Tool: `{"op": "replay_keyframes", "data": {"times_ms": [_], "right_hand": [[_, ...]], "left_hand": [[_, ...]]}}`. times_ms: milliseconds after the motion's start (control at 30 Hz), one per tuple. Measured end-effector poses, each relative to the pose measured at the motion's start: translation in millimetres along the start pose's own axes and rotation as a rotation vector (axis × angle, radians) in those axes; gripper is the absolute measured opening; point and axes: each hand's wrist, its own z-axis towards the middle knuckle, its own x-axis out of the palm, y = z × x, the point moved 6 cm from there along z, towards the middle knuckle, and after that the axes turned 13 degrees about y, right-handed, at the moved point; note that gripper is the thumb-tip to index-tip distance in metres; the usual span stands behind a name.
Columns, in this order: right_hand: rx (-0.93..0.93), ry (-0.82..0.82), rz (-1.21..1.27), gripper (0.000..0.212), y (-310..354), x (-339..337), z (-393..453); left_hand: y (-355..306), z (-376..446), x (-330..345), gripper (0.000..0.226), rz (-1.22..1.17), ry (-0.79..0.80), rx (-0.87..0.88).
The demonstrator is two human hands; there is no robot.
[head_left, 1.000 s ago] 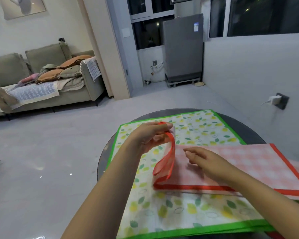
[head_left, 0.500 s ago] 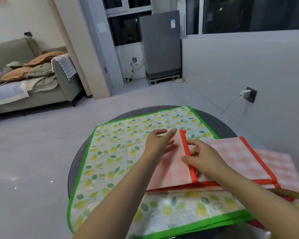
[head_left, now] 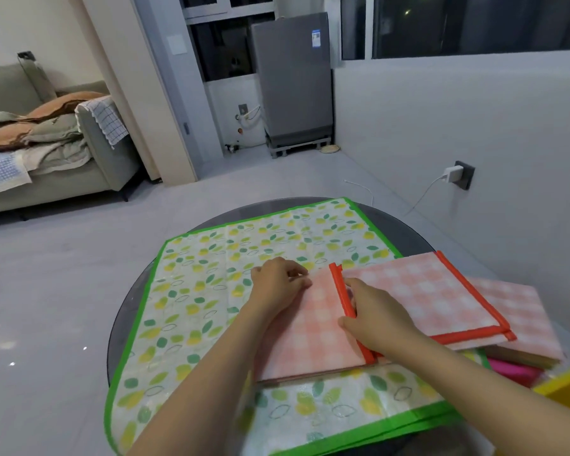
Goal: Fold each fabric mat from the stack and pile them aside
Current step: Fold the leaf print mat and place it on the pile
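A pink checked mat (head_left: 418, 291) with an orange-red border lies folded over itself on top of a spread leaf-patterned mat (head_left: 208, 291) with a green border, which covers the round dark table (head_left: 405, 225). My left hand (head_left: 278, 284) presses on the left folded flap, fingers curled at its far corner. My right hand (head_left: 374, 315) rests along the orange-red edge of that flap, fingers pinching it. To the right lies a pile of folded mats (head_left: 520, 320), the top one pink checked, with pink and tan layers under it.
A yellow object (head_left: 566, 385) pokes in at the right edge. A charger and cable (head_left: 449, 174) hang from a wall socket beyond the table. A grey sofa (head_left: 89, 149) with cushions stands at the left, a grey appliance (head_left: 293, 77) at the back.
My left hand carried the lifted left end of the pink mat over to the right and laid it flat. Both hands now press along the fold. The camera view has shifted right.
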Motion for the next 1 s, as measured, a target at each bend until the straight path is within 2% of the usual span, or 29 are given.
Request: {"op": "replay_keyframes", "data": {"times_ms": [167,367,533,667,767,833,900,967,1000], "right_hand": [[0.013,0.003,-0.029,0.062,1,-1,16],[-0.054,-0.094,0.072,0.046,11,8,49],[-0.227,-0.126,-0.013,0.034,42,13,50],[-0.29,-0.112,-0.211,0.031,49,17,49],[-0.295,-0.143,-0.296,0.033,51,15,33],[-0.308,-0.137,-0.332,0.038,55,19,13],[-0.283,-0.073,-0.381,0.046,56,31,-5],[-0.266,0.011,-0.413,0.068,53,43,-18],[-0.257,0.047,-0.422,0.075,48,49,-19]], "left_hand": [[26,-16,-12,0.017,-0.079,0.093,-0.192],[48,-59,-30,0.021,-0.253,0.249,-0.354],[59,-88,-33,0.03,-0.249,0.255,-0.429],[62,-94,-31,0.037,-0.2,0.234,-0.416],[49,-97,-31,0.031,0.042,0.152,-0.363],[33,-103,-31,0.04,0.263,-0.029,-0.236],[13,-112,-18,0.045,0.274,-0.112,-0.039],[5,-113,6,0.061,0.263,0.02,0.031],[6,-112,20,0.063,0.292,0.116,0.008]]}}
